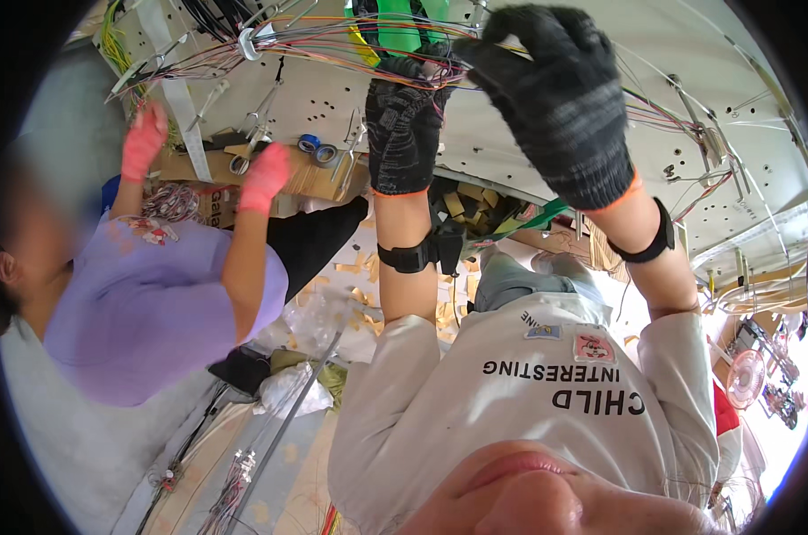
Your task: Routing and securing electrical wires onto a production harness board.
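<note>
Both my hands wear dark grey knit gloves with orange cuffs. My left hand (406, 129) is raised to a bundle of thin coloured wires (333, 45), its fingers closed around the strands. Right beside it, my right hand (556, 102) is bent with thumb and fingertips drawn together at the same wires. Whatever sits between those fingertips is too small to make out. The bundle runs across a pale upright board (520, 125) with pegs and holes. Behind my left fingers is a bright green thing (399, 31) with a yellow edge, partly covered.
At the left, a person in a purple shirt (163, 303) and pink gloves works at the board. Tape rolls (325, 155) rest on a cardboard ledge (185, 168). A white cable clip (248, 43) gathers the wires. Cardboard scraps (364, 294) litter the floor; a pink fan (746, 379) stands right.
</note>
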